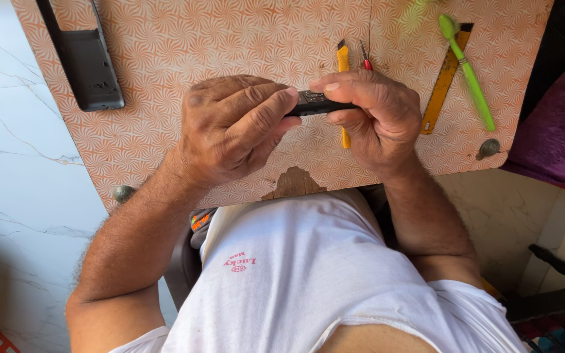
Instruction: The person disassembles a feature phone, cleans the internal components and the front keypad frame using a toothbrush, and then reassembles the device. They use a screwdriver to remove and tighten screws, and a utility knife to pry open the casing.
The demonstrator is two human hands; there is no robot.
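Both hands hold one small flat black device (317, 104) above an orange patterned board (230, 39). My left hand (233, 127) wraps its left end, fingers curled over the top. My right hand (377, 117) pinches the right end between thumb and fingers. Most of the device is hidden inside the hands. Under my right hand lies a yellow utility knife (342, 62), partly covered.
A black flat cover (86, 59) lies at the board's top left. A small red-handled tool (366, 60), a yellow ruler (445, 82) and a green toothbrush (469, 75) lie at the right. Round knobs (489, 148) sit at the board's near corners. White marble floor lies at left.
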